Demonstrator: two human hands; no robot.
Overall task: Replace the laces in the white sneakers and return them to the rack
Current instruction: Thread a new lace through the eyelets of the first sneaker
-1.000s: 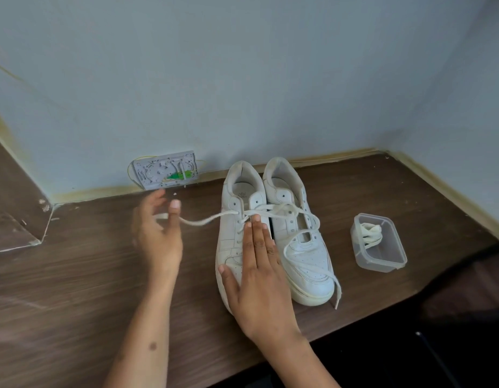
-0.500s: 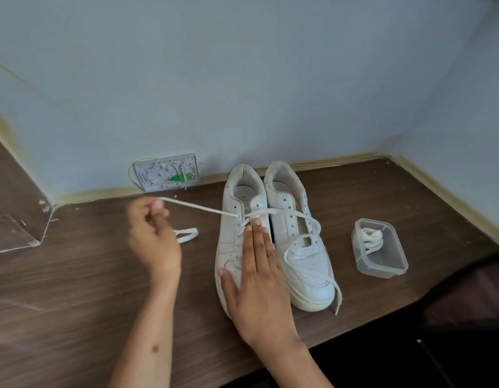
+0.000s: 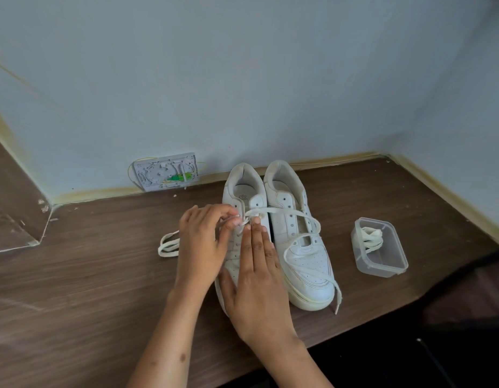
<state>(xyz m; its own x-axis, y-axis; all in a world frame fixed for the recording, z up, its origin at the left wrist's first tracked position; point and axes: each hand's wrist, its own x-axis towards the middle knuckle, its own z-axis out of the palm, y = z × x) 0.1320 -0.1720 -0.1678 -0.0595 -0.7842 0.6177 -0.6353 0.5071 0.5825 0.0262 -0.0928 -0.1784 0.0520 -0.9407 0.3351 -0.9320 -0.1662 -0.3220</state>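
Observation:
Two white sneakers stand side by side on the wooden table, toes toward me. My right hand lies flat on the left sneaker, fingers pointing at its eyelets. My left hand pinches the white lace at the left sneaker's upper eyelets. That lace runs across to the right sneaker and trails off its toe. A loose loop of the lace lies on the table left of my left hand.
A clear plastic container with coiled white laces sits right of the sneakers. A grey wall plate with green parts leans against the blue wall. The table's front edge runs just below the sneakers' toes.
My left hand pulled the lace out to the left, then came back to the left sneaker's eyelets. The pulled-out lace now lies slack on the table. My right hand stayed on the sneaker.

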